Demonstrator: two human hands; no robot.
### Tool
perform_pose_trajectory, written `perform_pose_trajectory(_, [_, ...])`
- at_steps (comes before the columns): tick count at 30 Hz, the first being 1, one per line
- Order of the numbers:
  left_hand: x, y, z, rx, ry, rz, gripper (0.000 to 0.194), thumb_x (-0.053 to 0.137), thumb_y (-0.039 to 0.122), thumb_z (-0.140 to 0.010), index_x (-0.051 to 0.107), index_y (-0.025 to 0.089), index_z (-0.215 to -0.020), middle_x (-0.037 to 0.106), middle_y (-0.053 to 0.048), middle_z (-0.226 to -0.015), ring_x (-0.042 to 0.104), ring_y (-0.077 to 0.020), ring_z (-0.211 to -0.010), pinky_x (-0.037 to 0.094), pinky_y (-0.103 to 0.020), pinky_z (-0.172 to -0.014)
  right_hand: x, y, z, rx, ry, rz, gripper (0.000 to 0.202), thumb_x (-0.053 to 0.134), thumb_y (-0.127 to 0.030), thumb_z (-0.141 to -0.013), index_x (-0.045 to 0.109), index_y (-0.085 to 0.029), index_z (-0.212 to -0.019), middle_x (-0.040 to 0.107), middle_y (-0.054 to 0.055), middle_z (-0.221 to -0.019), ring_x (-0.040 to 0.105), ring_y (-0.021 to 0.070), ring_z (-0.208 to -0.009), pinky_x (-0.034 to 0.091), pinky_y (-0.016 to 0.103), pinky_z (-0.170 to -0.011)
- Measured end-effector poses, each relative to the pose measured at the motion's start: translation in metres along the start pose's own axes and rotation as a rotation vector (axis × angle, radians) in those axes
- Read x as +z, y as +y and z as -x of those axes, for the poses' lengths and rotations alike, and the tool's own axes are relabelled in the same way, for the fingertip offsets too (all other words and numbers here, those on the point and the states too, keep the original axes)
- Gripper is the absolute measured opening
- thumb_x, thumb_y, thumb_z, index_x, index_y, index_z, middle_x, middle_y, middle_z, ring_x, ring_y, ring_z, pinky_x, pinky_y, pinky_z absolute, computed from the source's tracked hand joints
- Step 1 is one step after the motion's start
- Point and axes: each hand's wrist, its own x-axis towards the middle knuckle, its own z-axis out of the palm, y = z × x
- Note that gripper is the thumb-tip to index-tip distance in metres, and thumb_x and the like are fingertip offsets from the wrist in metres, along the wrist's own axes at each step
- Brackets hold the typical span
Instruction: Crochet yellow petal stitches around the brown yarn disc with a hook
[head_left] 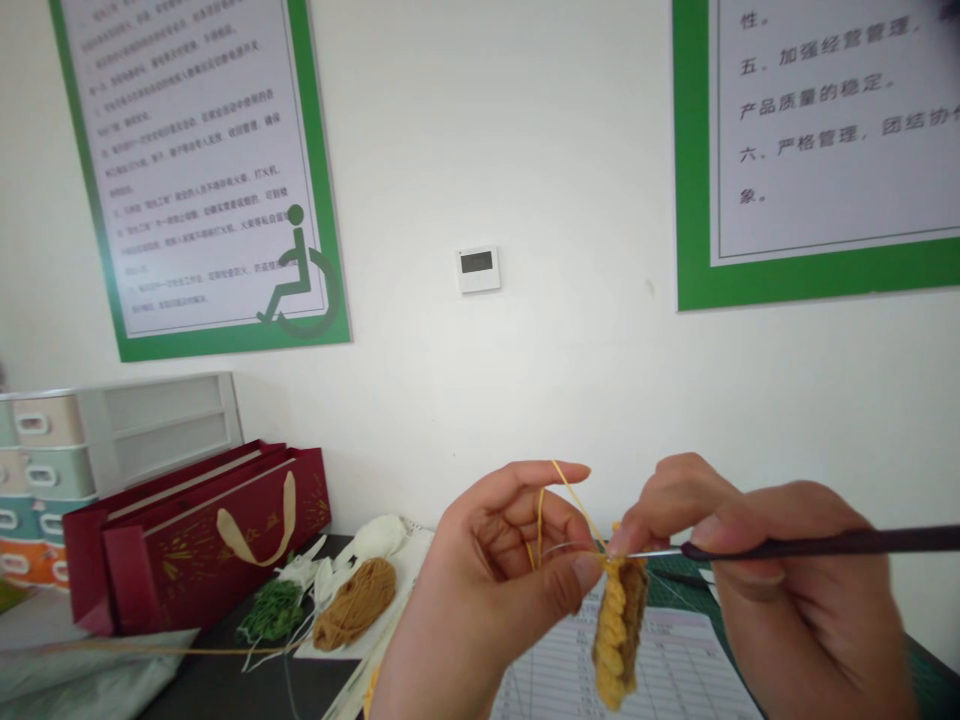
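Observation:
My left hand [502,580] pinches the top edge of a yellow crocheted piece [616,640] between thumb and fingers. Yellow yarn [571,488] runs over its raised index finger and down to the work. A thin pale strand also shows by the thumb. In my right hand [795,570] is a crochet hook [825,543] with a dark handle and a metal shaft, held almost level. The hook's tip meets the top of the piece, where my right fingertips also touch or nearly touch it. The piece hangs down, ridged and brownish on its right side.
A printed sheet [675,660] lies on a green mat below my hands. To the left are a brown yarn ball [356,603], green yarn [271,608], white yarn [379,537] and a dark red gift bag [210,540]. A drawer unit [157,425] stands behind the bag, against the wall.

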Motion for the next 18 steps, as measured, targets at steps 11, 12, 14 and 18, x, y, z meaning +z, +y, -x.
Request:
perform_pose_trajectory(11, [0.001,-0.001,0.002,0.037,0.051,0.014,0.046,0.094,0.015,-0.066,0.076,0.018,-0.108,0.068,0.001,-0.071,0.057,-0.0075,-0.059,0.043,-0.018,-0.055,-0.01,-0.018,-0.012,-0.556,-0.144,0.681,0.017,0.061,-0.011,-0.085,0.065,-0.027,-0.083,0.083,0.004,-0.083,0.067,0.0228,-0.066,0.051,0.046,-0.065])
perform_pose_trajectory(12, [0.003,0.0,0.003,0.046,0.073,0.011,0.046,0.094,0.017,-0.067,0.076,0.018,-0.108,0.067,0.002,-0.07,0.057,-0.0074,-0.058,0.043,-0.018,-0.055,-0.009,-0.017,-0.013,-0.578,-0.122,0.685,0.018,0.064,-0.009,-0.083,0.067,-0.027,-0.085,0.083,0.005,-0.084,0.068,0.023,-0.067,0.053,0.045,-0.064])
perform_pose_trajectory(14, [0.007,0.0,0.005,0.071,0.122,0.025,0.045,0.093,0.017,-0.068,0.075,0.017,-0.109,0.067,0.002,-0.069,0.058,-0.0071,-0.058,0.045,-0.017,-0.056,-0.007,-0.012,-0.014,-0.598,-0.085,0.635,0.028,0.067,-0.004,-0.078,0.071,-0.025,-0.095,0.081,0.005,-0.085,0.068,0.022,-0.069,0.055,0.042,-0.062])
perform_pose_trajectory(18, [0.012,-0.003,0.004,0.122,0.168,0.087,0.042,0.09,0.01,-0.07,0.075,0.016,-0.109,0.067,0.003,-0.067,0.058,-0.0064,-0.058,0.046,-0.016,-0.056,-0.004,0.008,-0.01,-0.517,-0.08,0.335,0.044,0.063,0.005,-0.079,0.068,-0.022,-0.113,0.071,0.003,-0.085,0.065,0.0182,-0.074,0.057,0.034,-0.059])
